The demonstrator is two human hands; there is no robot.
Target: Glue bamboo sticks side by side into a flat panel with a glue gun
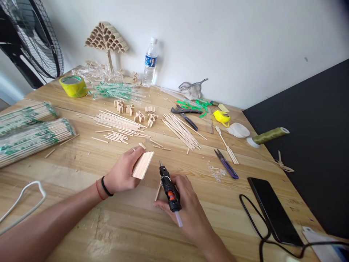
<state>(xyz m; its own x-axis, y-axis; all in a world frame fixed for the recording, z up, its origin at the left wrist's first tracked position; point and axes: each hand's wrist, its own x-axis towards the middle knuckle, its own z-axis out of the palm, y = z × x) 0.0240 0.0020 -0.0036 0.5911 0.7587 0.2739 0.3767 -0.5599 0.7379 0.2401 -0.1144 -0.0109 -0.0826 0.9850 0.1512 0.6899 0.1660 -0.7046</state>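
My left hand (122, 171) is closed around a flat panel of short wooden sticks (143, 165) laid side by side. Wrapped in my right hand (185, 200) is a black hot glue gun (169, 189), its nozzle tilted up toward the panel but apart from it, with a clear glue stick out of its back end. A short wooden stick (157, 191) shows by the right thumb; whether the fingers pinch it is unclear. Beyond both hands lie a pile of cut sticks (117, 122), another bundle of long sticks (181, 131) and several small glued stick pieces (139, 116).
Packaged stick bundles (35, 138) and yellow tape (73, 86) lie left, near a fan (38, 36). A stick-built tree (107, 38) and water bottle (149, 65) stand behind. Pliers (188, 114), scissors (227, 164), a tape measure (221, 117) and a phone (274, 211) with black cable are right.
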